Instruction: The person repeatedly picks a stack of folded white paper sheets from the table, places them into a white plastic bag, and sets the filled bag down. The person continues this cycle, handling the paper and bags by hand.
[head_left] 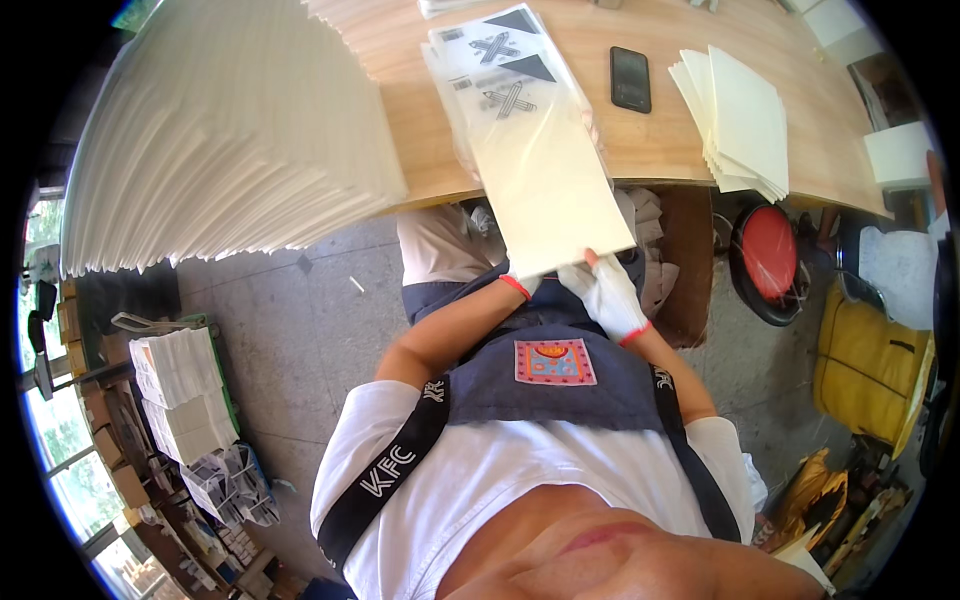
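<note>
A cream-coloured stack of paper (550, 190) slants down from the table edge toward my lap. Its far part sits inside a clear plastic bag (510, 98) printed with crossed pencils and a dark corner triangle. My right hand (605, 295), in a white glove with a red cuff, grips the near right corner, thumb on top and fingers underneath. At the near left corner is my left hand (524, 284), also gloved; the paper hides its fingers. Beneath the bag lies another printed clear bag (490, 40). Pinkish shapes at the bag's side edges are too unclear to name.
A tall, fanned pile of white sheets (230, 130) covers the table's left side. To the right lie a dark phone (630, 80) and a smaller cream paper pile (740, 120) overhanging the wooden table (660, 150). A red round stool (768, 255) stands on the floor at right.
</note>
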